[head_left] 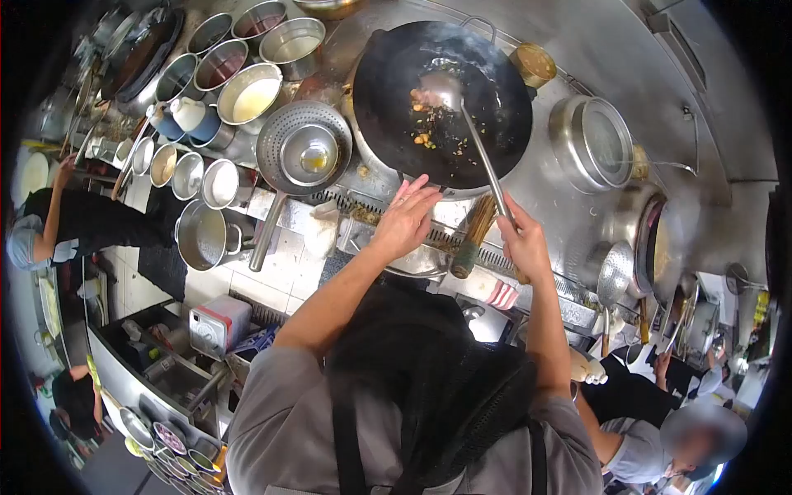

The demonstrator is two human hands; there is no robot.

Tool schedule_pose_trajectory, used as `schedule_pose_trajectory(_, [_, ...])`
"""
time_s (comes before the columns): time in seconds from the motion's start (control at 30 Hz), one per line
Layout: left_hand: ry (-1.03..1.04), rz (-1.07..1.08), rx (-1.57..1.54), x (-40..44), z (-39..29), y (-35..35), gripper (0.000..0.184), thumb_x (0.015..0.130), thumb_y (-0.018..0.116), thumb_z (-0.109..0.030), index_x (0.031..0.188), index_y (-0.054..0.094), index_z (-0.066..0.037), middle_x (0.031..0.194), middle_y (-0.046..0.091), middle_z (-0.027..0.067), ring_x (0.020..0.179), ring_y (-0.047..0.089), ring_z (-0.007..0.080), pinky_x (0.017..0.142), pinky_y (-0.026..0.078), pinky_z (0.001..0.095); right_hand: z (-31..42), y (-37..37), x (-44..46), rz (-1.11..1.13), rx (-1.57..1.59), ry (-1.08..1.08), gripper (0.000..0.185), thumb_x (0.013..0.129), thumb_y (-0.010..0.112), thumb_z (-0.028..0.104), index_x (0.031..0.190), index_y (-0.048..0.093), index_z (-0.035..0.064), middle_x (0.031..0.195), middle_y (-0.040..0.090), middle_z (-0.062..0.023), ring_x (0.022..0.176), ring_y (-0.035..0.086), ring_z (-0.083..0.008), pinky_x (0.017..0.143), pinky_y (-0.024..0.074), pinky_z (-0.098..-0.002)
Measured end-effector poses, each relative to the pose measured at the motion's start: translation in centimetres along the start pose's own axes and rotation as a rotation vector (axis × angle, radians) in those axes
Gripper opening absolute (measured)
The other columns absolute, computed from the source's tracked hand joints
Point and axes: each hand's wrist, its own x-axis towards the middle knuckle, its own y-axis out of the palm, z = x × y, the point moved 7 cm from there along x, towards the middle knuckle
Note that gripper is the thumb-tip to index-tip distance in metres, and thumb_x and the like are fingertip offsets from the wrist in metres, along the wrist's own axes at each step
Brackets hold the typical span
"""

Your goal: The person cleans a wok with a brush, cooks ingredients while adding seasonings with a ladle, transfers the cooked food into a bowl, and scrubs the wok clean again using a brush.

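A large black wok (pixel 396 99) sits on the stove in front of me, with bits of chopped food (pixel 426 139) and a dark oily sheen in its bottom. My right hand (pixel 525 245) is wrapped round the long metal handle of a wok ladle (pixel 483 153). The ladle's bowl rests inside the wok among the food. Just off the wok's near rim is my left hand (pixel 406 221), its fingers stretched out and nothing seen in it. Whether its fingertips touch the rim, I cannot tell. A bamboo wok brush (pixel 473 239) lies between my hands.
Left of the wok, a perforated strainer (pixel 272 136) holds a small bowl (pixel 312 154). Beyond it stand several metal containers (pixel 250 92) and squeeze bottles (pixel 196 117). A lidded steel pot (pixel 590 140) is on the right. Co-workers (pixel 91 221) stand at both sides.
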Motion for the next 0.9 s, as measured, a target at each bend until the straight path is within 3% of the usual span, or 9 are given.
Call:
schedule_pose_trajectory(0.13, [-0.012, -0.017, 0.002, 0.1, -0.2, 0.1, 0.046, 0.086, 0.062, 0.002, 0.131, 0.063, -0.005, 0.139, 0.061, 0.0114, 0.146, 0.044, 0.0336, 0.123, 0.032, 0.0548, 0.2, 1.3, -0.6, 0.066, 0.559, 0.119, 0.055, 0.107, 0.059, 0.02, 0.159, 0.042, 0.0162, 0.071, 0.055, -0.0001, 0.047, 0.048, -0.0082, 0.042, 0.0397, -0.0249])
schedule_pose_trajectory(0.23, [-0.031, -0.028, 0.032, 0.2, -0.5, 0.3, 0.046, 0.086, 0.062, 0.002, 0.131, 0.063, -0.005, 0.139, 0.061, 0.0113, 0.146, 0.044, 0.0342, 0.123, 0.032, 0.0547, -0.4, 2.2, 1.6, 0.112, 0.633, 0.202, 0.055, 0.107, 0.059, 0.023, 0.159, 0.042, 0.0148, 0.071, 0.055, -0.0005, 0.047, 0.048, -0.0083, 0.042, 0.0402, -0.0247])
schedule_pose_trajectory(0.33, [-0.038, -0.025, 0.044, 0.2, -0.5, 0.4, 0.046, 0.085, 0.062, 0.003, 0.131, 0.063, -0.004, 0.139, 0.061, 0.0111, 0.146, 0.044, 0.0343, 0.123, 0.032, 0.0549, 0.9, 1.3, 0.6, 0.101, 0.575, 0.108, 0.055, 0.107, 0.059, 0.025, 0.159, 0.043, 0.0149, 0.071, 0.055, -0.001, 0.047, 0.048, -0.0081, 0.042, 0.0404, -0.0247])
schedule_pose_trajectory(0.73, [-0.066, -0.023, 0.057, 0.1, -0.3, 0.8, 0.052, 0.085, 0.065, 0.003, 0.135, 0.062, -0.008, 0.141, 0.06, 0.01, 0.148, 0.042, 0.0341, 0.124, 0.03, 0.056, -0.7, 2.2, -1.2, 0.12, 0.418, 0.142, 0.056, 0.108, 0.057, 0.025, 0.16, 0.04, 0.0117, 0.069, 0.054, 0.0008, 0.047, 0.05, -0.0083, 0.041, 0.04, -0.0258])
schedule_pose_trajectory(0.83, [-0.067, -0.022, 0.053, 0.1, -0.2, 0.8, 0.052, 0.085, 0.065, 0.003, 0.135, 0.062, -0.008, 0.141, 0.06, 0.0103, 0.148, 0.042, 0.0342, 0.124, 0.03, 0.0559, 1.9, 2.3, 0.2, 0.124, 0.466, 0.052, 0.056, 0.109, 0.055, 0.024, 0.161, 0.038, 0.0117, 0.068, 0.053, -0.0005, 0.047, 0.049, -0.0092, 0.04, 0.0421, -0.0275])
schedule_pose_trajectory(0.9, [-0.074, -0.021, 0.06, 0.1, -0.3, 0.7, 0.051, 0.085, 0.065, 0.003, 0.135, 0.063, -0.008, 0.141, 0.061, 0.0103, 0.148, 0.043, 0.0341, 0.124, 0.03, 0.0559, 1.9, 2.8, 1.1, 0.144, 0.529, 0.12, 0.057, 0.109, 0.054, 0.025, 0.161, 0.037, 0.0108, 0.069, 0.054, -0.0009, 0.047, 0.049, -0.0093, 0.041, 0.0425, -0.0272])
